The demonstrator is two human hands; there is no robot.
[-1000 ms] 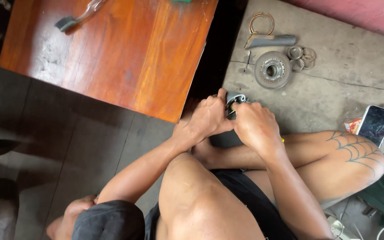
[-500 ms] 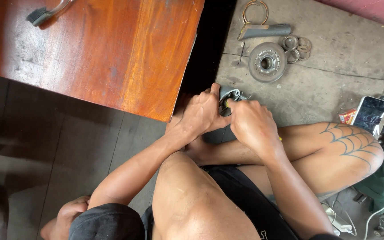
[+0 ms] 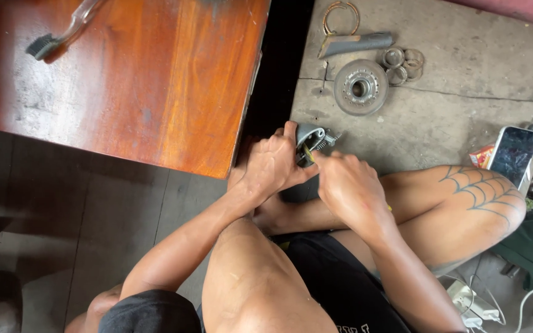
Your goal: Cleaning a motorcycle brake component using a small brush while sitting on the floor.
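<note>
My left hand (image 3: 271, 168) grips a small grey metal part (image 3: 313, 137) with a coiled spring on it, held just above the concrete floor. My right hand (image 3: 348, 187) is closed around a thin yellow-handled tool (image 3: 307, 155) whose tip is pressed against that part. Both hands meet in front of my folded legs. The tool's handle is mostly hidden inside my fist.
A wooden table (image 3: 155, 80) with a brush (image 3: 49, 42) on it stands to the left. On the concrete floor (image 3: 464, 105) lie a round metal hub (image 3: 360, 87), several rings (image 3: 404, 60), a grey curved piece (image 3: 354, 43) and a wire loop (image 3: 340, 13). A phone (image 3: 514, 154) rests at the right.
The view has drifted slightly. Both hands stay together on the metal part, with only small movements of the tool hand.
</note>
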